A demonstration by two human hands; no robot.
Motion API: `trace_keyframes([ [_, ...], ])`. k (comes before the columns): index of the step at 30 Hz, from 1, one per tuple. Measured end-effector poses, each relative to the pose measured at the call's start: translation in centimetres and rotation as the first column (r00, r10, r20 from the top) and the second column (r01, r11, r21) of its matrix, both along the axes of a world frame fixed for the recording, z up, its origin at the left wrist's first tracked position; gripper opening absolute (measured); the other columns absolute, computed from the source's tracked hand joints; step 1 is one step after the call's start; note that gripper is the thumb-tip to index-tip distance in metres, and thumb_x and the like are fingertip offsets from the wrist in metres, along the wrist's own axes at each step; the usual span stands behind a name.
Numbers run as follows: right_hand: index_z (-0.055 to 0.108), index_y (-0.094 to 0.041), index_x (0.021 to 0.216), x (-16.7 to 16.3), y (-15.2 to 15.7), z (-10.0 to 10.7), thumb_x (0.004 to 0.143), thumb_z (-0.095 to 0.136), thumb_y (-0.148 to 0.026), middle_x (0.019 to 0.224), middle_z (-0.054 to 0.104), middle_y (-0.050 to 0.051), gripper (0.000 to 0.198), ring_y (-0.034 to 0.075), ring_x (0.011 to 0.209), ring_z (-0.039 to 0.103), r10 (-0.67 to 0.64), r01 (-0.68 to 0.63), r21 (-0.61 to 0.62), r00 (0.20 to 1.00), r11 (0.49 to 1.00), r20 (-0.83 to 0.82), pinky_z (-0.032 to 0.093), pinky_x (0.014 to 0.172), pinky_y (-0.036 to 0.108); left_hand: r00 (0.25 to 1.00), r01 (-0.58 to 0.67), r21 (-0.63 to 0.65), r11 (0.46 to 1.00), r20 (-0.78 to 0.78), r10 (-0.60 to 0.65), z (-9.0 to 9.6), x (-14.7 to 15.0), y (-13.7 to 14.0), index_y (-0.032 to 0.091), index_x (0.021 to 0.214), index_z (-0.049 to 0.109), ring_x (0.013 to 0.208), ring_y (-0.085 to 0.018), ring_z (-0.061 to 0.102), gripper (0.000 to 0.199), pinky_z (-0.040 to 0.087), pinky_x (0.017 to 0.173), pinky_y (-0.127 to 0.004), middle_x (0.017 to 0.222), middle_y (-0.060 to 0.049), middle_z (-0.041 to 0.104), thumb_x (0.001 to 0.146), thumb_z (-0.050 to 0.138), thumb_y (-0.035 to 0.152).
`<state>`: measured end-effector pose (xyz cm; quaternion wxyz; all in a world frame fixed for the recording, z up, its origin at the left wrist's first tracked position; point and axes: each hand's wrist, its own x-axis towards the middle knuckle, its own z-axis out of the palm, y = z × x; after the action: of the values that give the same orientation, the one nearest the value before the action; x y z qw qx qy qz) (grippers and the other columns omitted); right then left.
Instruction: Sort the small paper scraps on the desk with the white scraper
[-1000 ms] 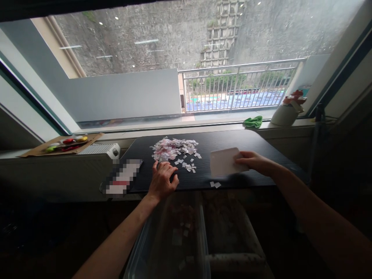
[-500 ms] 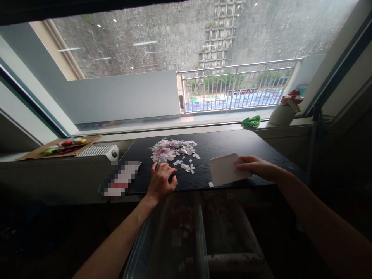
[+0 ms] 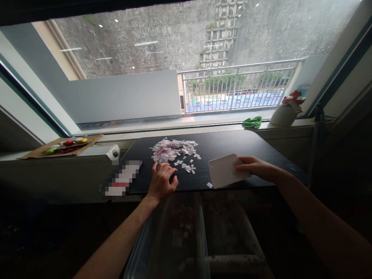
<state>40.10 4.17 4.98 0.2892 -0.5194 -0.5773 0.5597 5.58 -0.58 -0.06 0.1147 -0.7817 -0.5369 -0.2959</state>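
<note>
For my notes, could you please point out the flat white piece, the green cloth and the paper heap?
Flat white piece (image 3: 224, 171), head view: face.
Green cloth (image 3: 252, 123), head view: middle.
Paper heap (image 3: 170, 150), head view: middle.

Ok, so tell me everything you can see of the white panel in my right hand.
The white panel is thin, flat and roughly rectangular, with rounded corners and a plain, pale face; it could be plastic or stiff card. The fingers of your right hand grip its right side. It is tilted near the front edge of the black table, with a small white piece by its lower left corner. Whether its lower edge touches the table is unclear.
</note>
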Motion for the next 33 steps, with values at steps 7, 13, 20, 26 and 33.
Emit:
trace_keyframes([
  [7, 0.069, -0.015, 0.082, -1.8, 0.6, -0.1, 0.059, 0.073, -0.024, 0.08, 0.073, 0.004, 0.025, 0.017, 0.068, 0.064, -0.046, 0.044, 0.074, 0.999, 0.996, 0.016, 0.049, 0.061, 0.025, 1.0, -0.001, -0.019, 1.0, 0.015, 0.001, -0.1, 0.0, 0.1, 0.019, 0.093, 0.065, 0.107, -0.028, 0.055, 0.02, 0.022, 0.11, -0.057, 0.089, -0.006, 0.066, 0.079, 0.052, 0.022],
  [13, 0.07, -0.015, 0.086, -0.5, 0.0, 0.2, 0.058, 0.074, -0.025, 0.081, 0.073, 0.004, 0.03, 0.017, 0.07, 0.065, -0.024, 0.023, 0.032, 1.0, 0.999, 0.017, 0.05, 0.063, 0.026, 1.0, 0.007, 0.002, 1.0, 0.023, -0.007, -0.2, 0.0, 0.1, 0.02, 0.092, 0.065, 0.107, -0.028, 0.055, 0.019, 0.023, 0.109, -0.057, 0.089, -0.006, 0.065, 0.077, 0.053, 0.021],
  [20, 0.066, -0.016, 0.079, -6.1, 2.3, -0.3, 0.066, 0.069, -0.014, 0.074, 0.071, 0.002, 0.013, 0.013, 0.063, 0.063, -0.166, 0.187, 0.179, 0.978, 0.966, -0.128, 0.051, 0.061, 0.024, 1.0, -0.003, -0.013, 1.0, 0.02, 0.003, -0.2, 0.2, 0.1, 0.02, 0.094, 0.065, 0.108, -0.027, 0.054, 0.02, 0.023, 0.111, -0.057, 0.091, -0.006, 0.065, 0.077, 0.054, 0.02],
  [26, 0.065, -0.016, 0.08, -7.4, 3.1, 0.0, 0.07, 0.064, -0.008, 0.069, 0.067, 0.001, 0.013, 0.012, 0.057, 0.06, -0.177, 0.163, 0.234, 0.984, 0.958, 0.037, 0.048, 0.052, 0.022, 0.999, -0.012, -0.024, 1.0, 0.03, 0.013, -0.2, 0.2, 0.0, 0.021, 0.094, 0.064, 0.11, -0.027, 0.053, 0.02, 0.022, 0.111, -0.056, 0.091, -0.006, 0.066, 0.077, 0.054, 0.02],
  [33, 0.064, -0.018, 0.076, -4.1, 1.9, 1.9, 0.07, 0.063, -0.013, 0.068, 0.066, 0.001, 0.008, 0.012, 0.056, 0.059, -0.282, 0.244, 0.254, 0.951, 0.936, 0.125, 0.047, 0.05, 0.022, 0.999, 0.003, -0.023, 1.0, 0.038, -0.002, 0.0, 0.3, -0.1, 0.022, 0.094, 0.065, 0.108, -0.026, 0.053, 0.02, 0.021, 0.112, -0.056, 0.091, -0.005, 0.066, 0.077, 0.054, 0.021],
])
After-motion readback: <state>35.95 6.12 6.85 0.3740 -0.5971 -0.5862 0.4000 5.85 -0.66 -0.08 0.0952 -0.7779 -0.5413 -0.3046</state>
